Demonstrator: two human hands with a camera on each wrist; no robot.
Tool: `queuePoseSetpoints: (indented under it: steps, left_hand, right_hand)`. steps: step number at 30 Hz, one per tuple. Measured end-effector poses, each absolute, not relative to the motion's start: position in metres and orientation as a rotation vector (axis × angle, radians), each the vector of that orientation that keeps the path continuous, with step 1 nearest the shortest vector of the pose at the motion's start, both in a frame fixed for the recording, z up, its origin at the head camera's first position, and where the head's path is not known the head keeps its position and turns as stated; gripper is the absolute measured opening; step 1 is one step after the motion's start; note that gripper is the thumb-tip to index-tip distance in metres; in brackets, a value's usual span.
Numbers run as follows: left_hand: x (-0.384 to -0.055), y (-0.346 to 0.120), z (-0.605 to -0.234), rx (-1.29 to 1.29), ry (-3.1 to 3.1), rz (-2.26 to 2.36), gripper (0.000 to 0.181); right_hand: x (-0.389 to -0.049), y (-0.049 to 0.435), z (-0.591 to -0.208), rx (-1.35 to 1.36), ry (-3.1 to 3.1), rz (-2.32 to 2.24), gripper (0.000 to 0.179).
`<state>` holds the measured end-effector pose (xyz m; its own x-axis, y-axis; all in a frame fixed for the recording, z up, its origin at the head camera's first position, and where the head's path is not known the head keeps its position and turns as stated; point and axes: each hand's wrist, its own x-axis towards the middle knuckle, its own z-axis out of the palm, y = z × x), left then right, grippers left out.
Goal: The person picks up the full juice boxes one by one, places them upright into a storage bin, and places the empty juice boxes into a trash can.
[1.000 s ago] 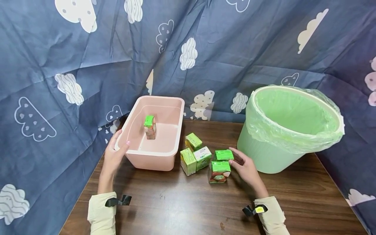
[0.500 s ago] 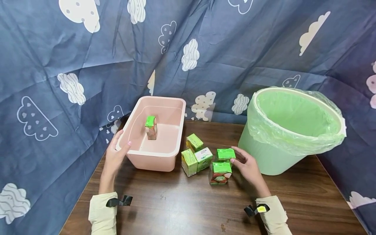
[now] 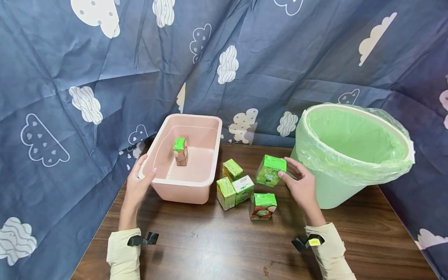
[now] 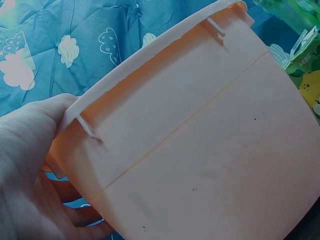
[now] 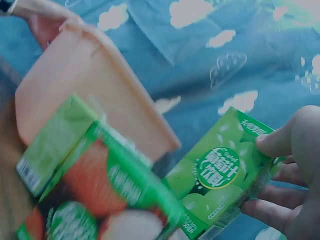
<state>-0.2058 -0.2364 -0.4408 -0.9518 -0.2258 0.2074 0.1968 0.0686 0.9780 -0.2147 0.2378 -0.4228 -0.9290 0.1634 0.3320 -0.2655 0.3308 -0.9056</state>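
Note:
My left hand (image 3: 137, 184) grips the near-left corner of a pink plastic basin (image 3: 190, 193), its thumb over the rim and its fingers outside the wall. A red-and-green juice box (image 3: 180, 152) stands upright in that basin. Between thumb and fingers, my right hand (image 3: 303, 186) pinches a green grape juice box (image 3: 269, 173), held slightly tilted above the table. Close below it stands a red-and-green apple juice box (image 3: 263, 207). In the right wrist view the held grape box (image 5: 220, 172) shows its printed front, with the apple box (image 5: 95, 190) large in front.
Three yellow-green juice boxes, among them a front one (image 3: 226, 193), a white-topped one (image 3: 243, 188) and a back one (image 3: 232, 168), stand between basin and right hand. A green bin (image 3: 316, 190) with a plastic liner stands at the right. A cloud-patterned cloth (image 3: 168, 77) hangs behind the wooden table (image 3: 196, 241).
My right hand has raised the grape juice box from behind the apple one, up and away from the table. The left hand keeps its hold on the basin.

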Motion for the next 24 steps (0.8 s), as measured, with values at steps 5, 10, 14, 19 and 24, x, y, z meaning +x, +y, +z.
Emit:
queuePoseSetpoints:
  steps: [5, 10, 14, 19, 24]
  left_hand:
    - [-0.206, -0.236, -0.442, 0.029, -2.055, -1.934, 0.063]
    - [-0.206, -0.236, -0.442, 0.038, -2.057, -1.932, 0.063]
    - [-0.206, -0.237, -0.442, 0.041, -2.074, -1.933, 0.063]
    - [-0.207, -0.237, -0.441, 0.048, -2.08, -1.935, 0.063]
    - [-0.207, -0.238, -0.441, 0.047, -2.081, -1.928, 0.064]
  right_hand:
    - [-0.219, 0.225, -0.398, 0.158, -2.134, 1.654, 0.046]
    - [-0.227, 0.205, -0.376, 0.343, -2.05, 1.702, 0.047]
    - [-0.234, 0.187, -0.362, 0.444, -2.005, 1.74, 0.047]
    - [-0.24, 0.168, -0.347, 0.534, -1.972, 1.779, 0.046]
    - [-0.25, 0.152, -0.337, 0.581, -1.997, 1.76, 0.046]
